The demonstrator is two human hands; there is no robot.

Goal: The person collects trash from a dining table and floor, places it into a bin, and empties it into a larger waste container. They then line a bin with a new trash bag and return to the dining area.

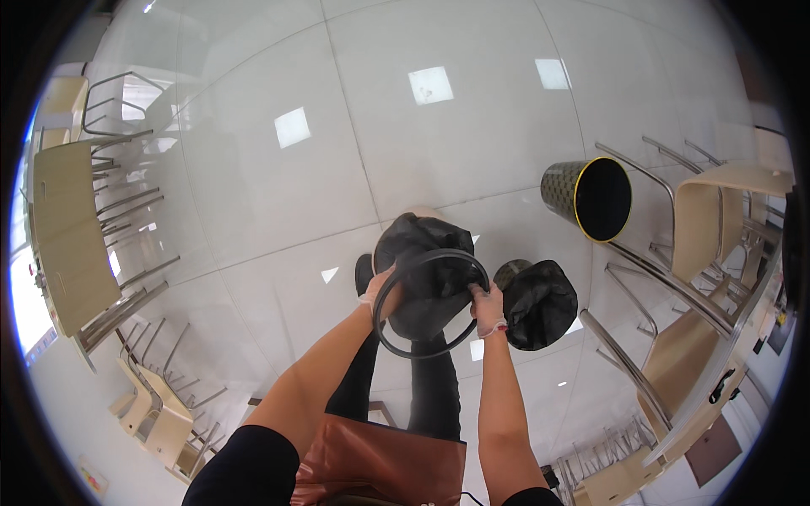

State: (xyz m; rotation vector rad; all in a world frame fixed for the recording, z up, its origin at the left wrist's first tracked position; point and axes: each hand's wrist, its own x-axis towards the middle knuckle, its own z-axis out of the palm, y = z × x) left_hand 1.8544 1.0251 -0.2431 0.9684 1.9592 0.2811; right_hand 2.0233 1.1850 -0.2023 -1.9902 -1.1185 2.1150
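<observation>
A black ring (pixel 381 325), like a bin's rim, is held level in front of my legs. My right hand (pixel 488 309), in a clear glove, is closed around its right side. My left hand (pixel 380 287), gloved too, is closed at its left side, the fingers partly hidden. Beneath and beyond the ring, a black bin bag (pixel 422 232) lines a pale bin (pixel 420 211), of which only a bit of the far side shows. To the right of my right hand is another bin with a black bag (pixel 544 305) folded over its top.
A patterned bin (pixel 560 192) with a yellow rim stands farther right. Tables with metal-legged chairs line both sides, such as a beige table (pixel 76 240) at left and a beige chair (pixel 704 215) at right. The floor (pixel 253 194) is glossy pale tile. A brown apron (pixel 396 455) covers my front.
</observation>
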